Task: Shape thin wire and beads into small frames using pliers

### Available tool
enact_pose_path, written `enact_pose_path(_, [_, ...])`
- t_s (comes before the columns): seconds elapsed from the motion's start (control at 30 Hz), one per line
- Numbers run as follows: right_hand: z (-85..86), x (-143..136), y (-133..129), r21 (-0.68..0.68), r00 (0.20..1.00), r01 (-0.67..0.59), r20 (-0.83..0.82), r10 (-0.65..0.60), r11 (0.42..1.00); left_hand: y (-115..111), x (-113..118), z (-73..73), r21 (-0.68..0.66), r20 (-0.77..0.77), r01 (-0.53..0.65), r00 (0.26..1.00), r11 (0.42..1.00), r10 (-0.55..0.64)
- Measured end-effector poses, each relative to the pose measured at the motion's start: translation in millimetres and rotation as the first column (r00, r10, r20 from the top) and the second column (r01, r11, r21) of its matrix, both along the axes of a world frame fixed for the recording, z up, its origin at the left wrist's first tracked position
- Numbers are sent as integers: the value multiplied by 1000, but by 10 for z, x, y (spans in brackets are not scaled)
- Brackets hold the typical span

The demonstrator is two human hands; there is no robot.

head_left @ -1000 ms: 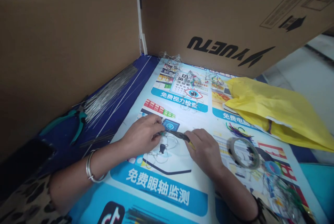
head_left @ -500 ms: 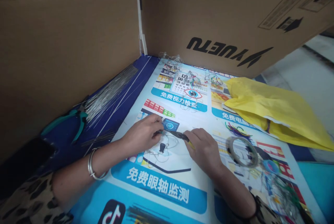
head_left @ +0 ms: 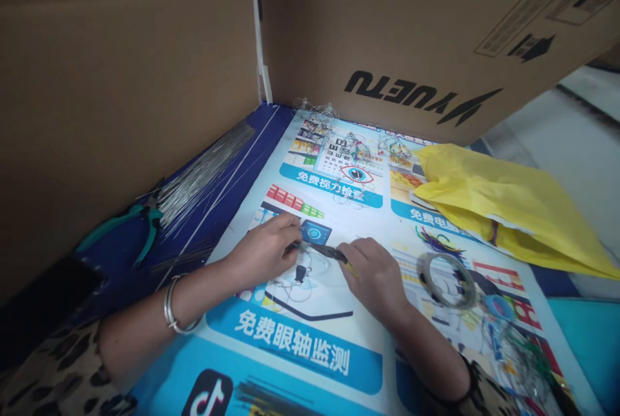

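My right hand (head_left: 375, 277) is closed around the handles of long-nosed pliers (head_left: 329, 250), whose dark jaws point left. The jaw tips reach the fingertips of my left hand (head_left: 268, 245). That hand is pinched on a small wire piece, with most of it hidden by the fingers. Thin wire loops with small pale beads (head_left: 296, 285) hang or lie just below the fingers, over the printed sheet (head_left: 217, 351). Whether the jaws grip the wire is too small to tell.
Teal-handled pliers (head_left: 116, 225) and a bundle of straight wires (head_left: 203, 174) are at left. Cardboard walls (head_left: 145, 67) stand behind. At right are a tape roll (head_left: 448, 280), coloured ties (head_left: 438, 239), a yellow bag (head_left: 508, 203) and tangled wire (head_left: 527, 351). More wire pieces (head_left: 317, 112) lie at the back.
The view has shifted slightly. My right hand and the pliers have moved a little to the left, while my left hand stays in nearly the same pinch.
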State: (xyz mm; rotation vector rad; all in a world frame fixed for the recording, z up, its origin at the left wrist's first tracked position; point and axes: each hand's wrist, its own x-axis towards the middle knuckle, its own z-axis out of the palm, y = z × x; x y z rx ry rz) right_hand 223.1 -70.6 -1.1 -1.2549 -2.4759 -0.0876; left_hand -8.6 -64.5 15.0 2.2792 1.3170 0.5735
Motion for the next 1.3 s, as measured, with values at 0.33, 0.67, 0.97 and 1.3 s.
enact_pose_path(0.33, [2, 4, -1, -35, 998, 8, -56, -10, 999, 10, -3, 9, 24, -72, 11, 997, 1000, -10])
enact_pose_path(0.67, [9, 22, 7, -53, 999, 13, -52, -16, 998, 11, -44, 91, 25, -65, 5, 998, 1000, -3])
enact_pose_path(0.97, [-4, 21, 9, -16, 999, 18, -44, -19, 1000, 90, -12, 26, -7, 219, 63, 974, 998, -60])
enact_pose_path(1.3, [10, 36, -1, -30, 996, 39, -80, -42, 999, 108, -9, -7, -43, 178, 44, 983, 998, -35])
